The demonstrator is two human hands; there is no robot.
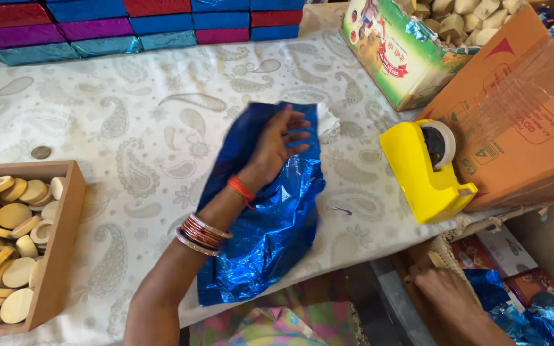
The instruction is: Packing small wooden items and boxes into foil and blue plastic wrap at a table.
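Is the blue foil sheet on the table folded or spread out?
Spread out, though crumpled. The foil lies open on the table, and the left hand presses flat on its upper part.

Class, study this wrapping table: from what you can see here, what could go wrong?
1. The blue foil sheet hangs over the table edge, pinned only by the left hand; it might slide off or crease.
2. The right hand reaches down unseen, while the yellow tape dispenser sits near the edge and could be knocked.

Head camera, close, looking steeply down at table [129,115].
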